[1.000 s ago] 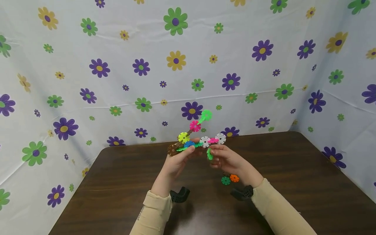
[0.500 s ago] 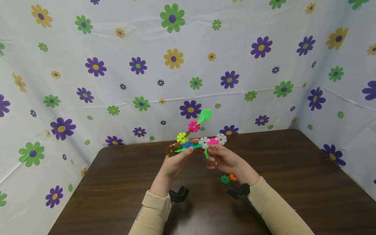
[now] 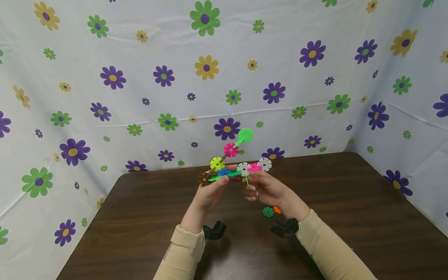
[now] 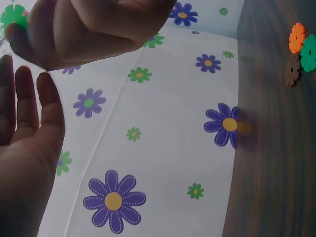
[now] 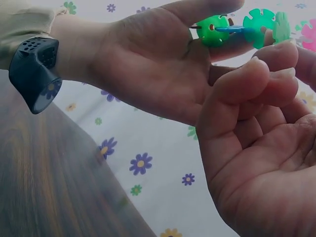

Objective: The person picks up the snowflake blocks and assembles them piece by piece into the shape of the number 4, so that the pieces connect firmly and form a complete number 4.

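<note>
My left hand (image 3: 207, 196) grips a linked chain of notched flower discs between thumb and fingers. One branch climbs from a brown disc (image 3: 203, 179) through a yellow disc (image 3: 217, 164) and a pink disc (image 3: 231, 150) to bright green at the top. The other runs right past a blue disc (image 3: 224, 172) to a white disc (image 3: 244, 168), a second pink piece and another white disc (image 3: 265, 165). Just below the nearer white disc, my right hand (image 3: 271, 190) pinches a green disc (image 3: 247, 180), seen edge-on, its upper edge right at the white rim. Fingers partly hide it in the right wrist view.
On the brown table (image 3: 147, 217), below my right hand, lie a dark green disc (image 3: 268, 212), an orange disc (image 3: 277, 210) and a brown disc (image 4: 292, 70). A flowered cloth (image 3: 140, 62) stands behind the table. Each wrist carries a black camera mount (image 3: 214, 230).
My right hand has moved slightly left, bringing the green disc up under the white one and turning it edge-on. The left hand keeps its grip on the chain.
</note>
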`<control>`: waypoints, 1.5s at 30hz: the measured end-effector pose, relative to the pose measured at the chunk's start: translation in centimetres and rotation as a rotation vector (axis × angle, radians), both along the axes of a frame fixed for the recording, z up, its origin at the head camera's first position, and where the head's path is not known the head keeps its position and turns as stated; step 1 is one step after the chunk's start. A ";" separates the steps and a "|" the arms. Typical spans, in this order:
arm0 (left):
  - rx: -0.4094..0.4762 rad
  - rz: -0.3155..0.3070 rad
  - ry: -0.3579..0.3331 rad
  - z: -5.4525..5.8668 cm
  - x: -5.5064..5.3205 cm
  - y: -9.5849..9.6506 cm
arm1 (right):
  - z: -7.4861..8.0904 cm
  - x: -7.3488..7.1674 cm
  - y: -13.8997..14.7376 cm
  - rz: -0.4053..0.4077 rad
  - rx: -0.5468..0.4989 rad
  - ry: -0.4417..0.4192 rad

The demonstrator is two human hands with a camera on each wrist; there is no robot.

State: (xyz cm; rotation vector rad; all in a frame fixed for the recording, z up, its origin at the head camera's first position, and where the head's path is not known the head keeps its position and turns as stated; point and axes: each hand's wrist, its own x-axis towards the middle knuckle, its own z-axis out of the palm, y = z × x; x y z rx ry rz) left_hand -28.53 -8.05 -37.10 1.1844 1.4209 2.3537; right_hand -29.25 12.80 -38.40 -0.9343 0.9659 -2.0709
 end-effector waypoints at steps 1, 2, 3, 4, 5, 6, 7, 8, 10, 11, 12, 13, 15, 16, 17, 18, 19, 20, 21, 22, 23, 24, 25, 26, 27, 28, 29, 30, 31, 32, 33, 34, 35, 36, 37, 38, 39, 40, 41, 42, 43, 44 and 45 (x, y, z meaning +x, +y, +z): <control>0.007 0.017 -0.007 -0.1 0.0 0.1 | 0.1 0.1 0.0 -0.006 0.004 -0.001; 0.011 0.033 -0.013 -0.1 0.1 0.2 | 0.1 0.1 0.0 -0.010 0.008 -0.001; 0.016 0.050 -0.015 -0.1 0.2 0.3 | 0.2 0.2 -0.1 -0.012 0.013 -0.003; 0.020 0.066 -0.020 -0.1 0.2 0.4 | 0.2 0.3 -0.1 -0.013 0.017 -0.002; 0.027 0.081 -0.024 -0.1 0.3 0.5 | 0.3 0.3 -0.2 -0.014 0.020 -0.001; 0.035 0.091 -0.031 -0.1 0.4 0.5 | 0.3 0.4 -0.2 -0.009 0.021 0.000; 0.042 0.100 -0.039 -0.1 0.4 0.6 | 0.4 0.4 -0.3 -0.008 0.021 0.001; 0.047 0.102 -0.045 -0.1 0.4 0.7 | 0.4 0.4 -0.3 -0.005 0.021 0.004; 0.043 0.098 -0.066 -0.1 0.5 0.6 | 0.4 0.4 -0.4 0.001 0.021 0.007; 0.036 0.091 -0.076 -0.1 0.5 0.6 | 0.4 0.4 -0.4 0.001 0.021 0.007; 0.022 0.081 -0.084 -0.1 0.5 0.6 | 0.4 0.4 -0.4 0.002 0.021 0.007; 0.003 0.066 -0.088 -0.1 0.5 0.5 | 0.4 0.4 -0.4 0.003 0.021 0.009; -0.037 0.034 -0.093 -0.1 0.5 0.4 | 0.4 0.4 -0.4 0.007 0.016 0.012; -0.054 0.021 -0.090 -0.1 0.5 0.3 | 0.4 0.3 -0.5 0.009 0.012 0.015; -0.066 0.009 -0.090 -0.1 0.5 0.3 | 0.4 0.3 -0.5 0.009 0.009 0.017; -0.076 0.000 -0.089 -0.1 0.5 0.3 | 0.4 0.3 -0.5 0.010 0.003 0.019; -0.083 -0.006 -0.090 -0.1 0.5 0.2 | 0.4 0.3 -0.6 0.012 -0.002 0.017; -0.083 -0.007 -0.091 -0.1 0.5 0.2 | 0.4 0.3 -0.6 0.014 -0.008 0.015; -0.081 -0.005 -0.092 -0.1 0.5 0.2 | 0.4 0.3 -0.6 0.016 -0.012 0.014; -0.077 -0.003 -0.093 -0.2 0.5 0.2 | 0.4 0.3 -0.6 0.018 -0.015 0.012; -0.075 0.000 -0.096 -0.2 0.5 0.2 | 0.4 0.3 -0.6 0.021 -0.019 0.009; -0.074 0.004 -0.098 -0.2 0.5 0.2 | 0.4 0.3 -0.6 0.023 -0.021 0.006; -0.071 0.008 -0.100 -0.2 0.5 0.2 | 0.4 0.3 -0.6 0.025 -0.023 0.002; -0.070 0.012 -0.102 -0.3 0.5 0.2 | 0.4 0.3 -0.6 0.027 -0.024 0.002; -0.074 0.016 -0.103 -0.3 0.5 0.2 | 0.4 0.3 -0.6 0.029 -0.026 0.002; -0.078 0.020 -0.107 -0.3 0.5 0.2 | 0.4 0.3 -0.6 0.032 -0.028 0.000; -0.082 0.026 -0.111 -0.3 0.5 0.3 | 0.3 0.3 -0.6 0.033 -0.029 -0.002; -0.087 0.032 -0.112 -0.3 0.5 0.3 | 0.3 0.3 -0.6 0.034 -0.031 -0.001; -0.095 0.036 -0.116 -0.3 0.5 0.3 | 0.3 0.3 -0.6 0.034 -0.031 -0.004; -0.107 0.043 -0.119 -0.4 0.5 0.4 | 0.3 0.3 -0.6 0.035 -0.032 -0.005; -0.116 0.047 -0.120 -0.4 0.4 0.4 | 0.3 0.3 -0.5 0.034 -0.032 -0.006; -0.122 0.053 -0.118 -0.4 0.4 0.5 | 0.3 0.3 -0.5 0.031 -0.032 -0.009; -0.130 0.062 -0.115 -0.5 0.3 0.5 | 0.3 0.3 -0.4 0.033 -0.030 -0.014; -0.142 0.068 -0.110 -0.5 0.3 0.6 | 0.3 0.3 -0.4 0.034 -0.028 -0.017; -0.147 0.073 -0.106 -0.5 0.2 0.6 | 0.3 0.3 -0.3 0.036 -0.025 -0.022; -0.150 0.079 -0.099 -0.6 0.2 0.7 | 0.3 0.3 -0.3 0.039 -0.023 -0.024; -0.149 0.082 -0.092 -0.6 0.2 0.7 | 0.3 0.3 -0.2 0.042 -0.021 -0.028; -0.150 0.086 -0.087 -0.6 0.2 0.7 | 0.3 0.3 -0.2 0.048 -0.021 -0.033; -0.157 0.089 -0.087 -0.6 0.2 0.7 | 0.3 0.3 -0.2 0.054 -0.019 -0.038; -0.160 0.085 -0.086 -0.5 0.2 0.7 | 0.3 0.3 -0.1 0.056 -0.018 -0.041; -0.159 0.085 -0.086 -0.5 0.2 0.6 | 0.3 0.3 -0.1 0.057 -0.017 -0.047; -0.164 0.084 -0.085 -0.5 0.2 0.6 | 0.3 0.3 -0.1 0.057 -0.014 -0.051; -0.168 0.084 -0.082 -0.4 0.2 0.5 | 0.4 0.3 -0.1 0.055 -0.011 -0.056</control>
